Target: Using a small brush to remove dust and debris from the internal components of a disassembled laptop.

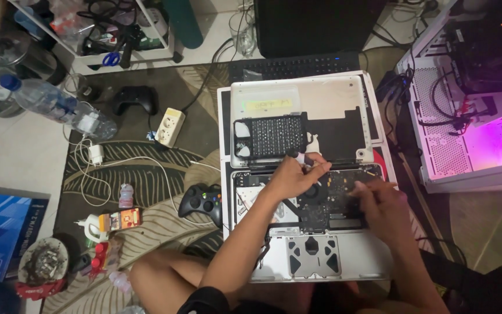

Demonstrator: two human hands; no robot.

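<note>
An opened silver laptop (321,256) lies on the floor in front of me, its bottom cover off and the dark circuit board (335,200) exposed. My left hand (294,174) hovers over the board's upper edge near the fan, fingers closed on a small white tool (302,157) with a dark tip. My right hand (379,212) rests on the board's right side, fingers pressed down; whether it holds anything is hidden. Behind the laptop lies its removed silver cover (321,96), and on that cover a black perforated panel (271,136).
Two black game controllers (203,200) (136,99) lie left of the laptop, beside a white power strip (169,127), cables and a plastic bottle (53,104). An open computer case (472,99) glows pink at right. A keyboard (294,65) sits behind. Small clutter fills the lower left.
</note>
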